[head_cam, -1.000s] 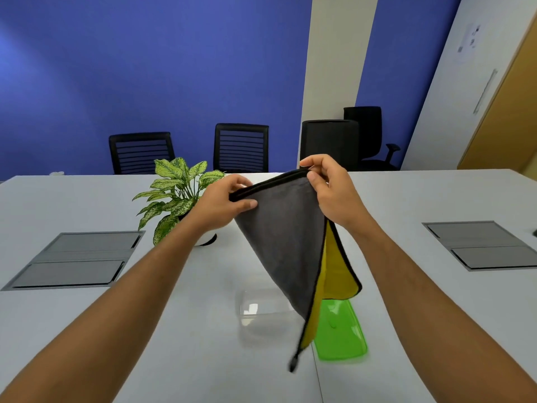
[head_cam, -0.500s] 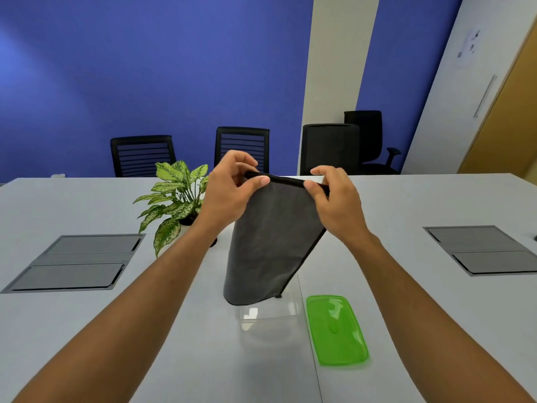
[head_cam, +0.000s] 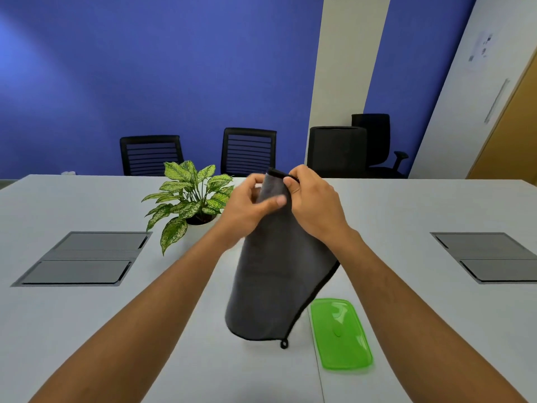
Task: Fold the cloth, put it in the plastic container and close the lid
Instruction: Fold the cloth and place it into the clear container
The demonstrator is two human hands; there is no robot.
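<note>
Grey folded microfibre cloth (head_cam: 279, 274) hangs below both hands, above the white table (head_cam: 87, 330). Right hand (head_cam: 315, 205) pinches its top edge; left hand (head_cam: 251, 206) grips just beside. Green plastic lid (head_cam: 340, 334) lies lower right.

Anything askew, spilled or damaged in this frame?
Nothing stands out. Both hands hold the folded grey cloth above the table; the green plastic lid lies flat beside it.

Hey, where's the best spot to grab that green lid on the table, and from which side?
Probably by a long edge of the green lid, coming from above on its right. It lies flat and thin on the table, so only the rim gives purchase, and the hanging cloth crowds its left side.
</note>
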